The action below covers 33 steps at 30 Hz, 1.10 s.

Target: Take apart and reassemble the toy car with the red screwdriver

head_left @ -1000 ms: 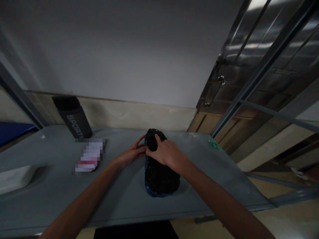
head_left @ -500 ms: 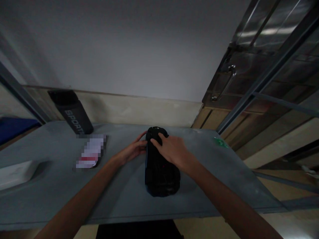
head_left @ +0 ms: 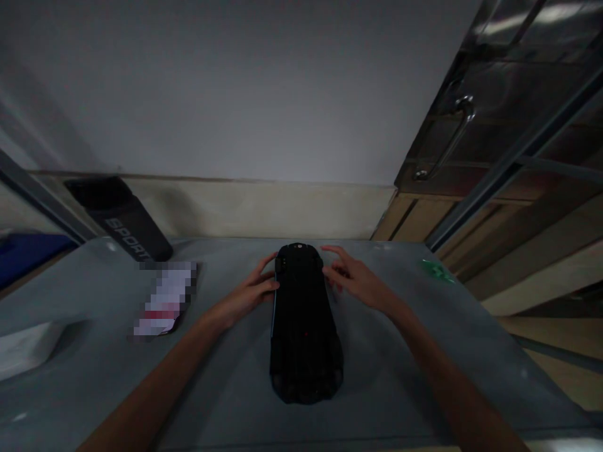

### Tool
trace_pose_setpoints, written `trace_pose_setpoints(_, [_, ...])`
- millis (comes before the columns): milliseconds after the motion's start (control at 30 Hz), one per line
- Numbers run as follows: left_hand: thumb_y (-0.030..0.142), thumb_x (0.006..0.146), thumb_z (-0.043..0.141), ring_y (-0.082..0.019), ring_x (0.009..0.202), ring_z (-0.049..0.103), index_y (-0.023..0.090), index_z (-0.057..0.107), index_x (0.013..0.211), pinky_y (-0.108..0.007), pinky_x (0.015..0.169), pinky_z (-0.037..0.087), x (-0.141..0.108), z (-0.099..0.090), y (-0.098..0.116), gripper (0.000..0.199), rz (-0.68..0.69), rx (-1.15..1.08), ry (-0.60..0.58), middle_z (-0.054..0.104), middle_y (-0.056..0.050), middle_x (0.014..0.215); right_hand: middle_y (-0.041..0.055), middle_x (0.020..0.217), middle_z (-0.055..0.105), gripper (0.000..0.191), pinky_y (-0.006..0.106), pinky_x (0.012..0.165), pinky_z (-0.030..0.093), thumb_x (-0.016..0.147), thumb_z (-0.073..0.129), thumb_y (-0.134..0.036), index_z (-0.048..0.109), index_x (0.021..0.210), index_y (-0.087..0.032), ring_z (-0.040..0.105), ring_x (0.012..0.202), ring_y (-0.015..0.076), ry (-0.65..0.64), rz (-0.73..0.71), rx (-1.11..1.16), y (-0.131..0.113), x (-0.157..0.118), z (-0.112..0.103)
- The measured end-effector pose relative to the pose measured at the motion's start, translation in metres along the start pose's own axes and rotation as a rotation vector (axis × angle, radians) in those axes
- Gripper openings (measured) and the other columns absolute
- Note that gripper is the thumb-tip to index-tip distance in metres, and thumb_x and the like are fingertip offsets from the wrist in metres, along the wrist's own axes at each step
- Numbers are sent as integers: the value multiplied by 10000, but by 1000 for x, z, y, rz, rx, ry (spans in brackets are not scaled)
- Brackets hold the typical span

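Observation:
A black toy car [head_left: 306, 320] lies upside down on the grey table [head_left: 226, 383], its dark underside up and its long axis pointing away from me. My left hand [head_left: 249, 290] holds the car's left edge near the far end, thumb against the side and fingers around it. At the right edge of that same end is my right hand [head_left: 351, 276], its index finger stretched out and the others partly bent. Its thumb is at the car's edge; whether it touches is hard to tell. A small red spot shows on the underside.
A black bottle marked SPORT [head_left: 127, 220] stands at the back left, with a blurred-out flat packet [head_left: 164, 298] in front. A white object [head_left: 28, 348] lies at the left edge. Something small and green [head_left: 438, 271] is at the right. Behind rises a wall [head_left: 259, 94].
My right hand has come off the car's underside and moved to its right edge, with its fingers spread. The left hand stays at the left edge. The view has shifted slightly.

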<state>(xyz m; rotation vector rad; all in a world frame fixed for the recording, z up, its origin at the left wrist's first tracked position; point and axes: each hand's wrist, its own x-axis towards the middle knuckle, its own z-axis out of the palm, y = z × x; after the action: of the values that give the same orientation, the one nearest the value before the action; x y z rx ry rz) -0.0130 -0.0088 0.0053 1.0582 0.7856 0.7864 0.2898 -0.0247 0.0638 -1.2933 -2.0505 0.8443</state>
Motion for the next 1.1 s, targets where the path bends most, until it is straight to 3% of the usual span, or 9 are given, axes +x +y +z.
trace_pose_setpoints(67, [282,921,772,-308,1422,577,457,344,1659,-447,1158,461,2,-4,-3,871,0,0,-17,574,-57,1598,-9,784,671,393,315,721,493,1018,589,-478,670,1302,-217,621,702,178,24,-21,-42,7,-4,-14])
trace_pose_setpoints(133, [271,920,772,-315,1440,566,453,324,1668,-471,1167,453,4,-8,-6,890,10,-11,-38,564,-62,1608,3,786,695,278,301,707,480,984,640,-468,747,1052,-221,623,709,170,-76,-23,-71,13,-10,-24])
trace_pose_setpoints(200, [259,926,764,-317,1436,572,449,313,1674,-490,1171,445,6,-10,-9,894,16,-21,-45,567,-66,1607,-1,763,705,239,289,678,471,950,680,-444,764,955,-221,626,690,164,-218,3,-44,16,-16,-26])
trace_pose_setpoints(367, [245,920,771,-333,1421,581,455,339,1665,-485,1157,437,4,-6,-6,886,13,-32,-37,633,-54,1542,-8,756,713,117,280,667,463,875,739,-326,775,886,-216,639,683,162,-351,40,-60,11,-21,-14])
trace_pose_setpoints(467, [231,910,774,-353,1450,549,458,410,1632,-478,1163,430,1,0,0,839,6,-29,-32,647,-21,1524,-15,762,714,53,272,667,450,859,723,-233,776,859,-224,648,700,163,-367,15,-119,10,-22,-9])
trace_pose_setpoints(600, [215,882,791,-360,1474,524,445,426,1623,-478,1183,416,0,3,1,858,31,-35,-29,655,-12,1512,-24,762,710,118,280,690,444,832,686,-149,772,838,-231,656,711,168,-358,-30,-203,12,-22,-7])
trace_pose_setpoints(900, [256,912,782,-357,1483,522,464,351,1654,-484,1175,421,7,-9,-11,882,24,-49,-65,634,-31,1543,1,808,747,146,290,716,457,817,680,-116,777,822,-225,665,747,181,-351,-54,-256,5,-21,-3])
trace_pose_setpoints(1100, [246,907,790,-336,1438,561,443,365,1647,-477,1161,419,6,-3,-6,875,22,-67,-62,624,-43,1543,9,826,745,124,291,703,463,860,666,-170,781,881,-212,671,746,179,-347,-54,-203,16,-21,-2])
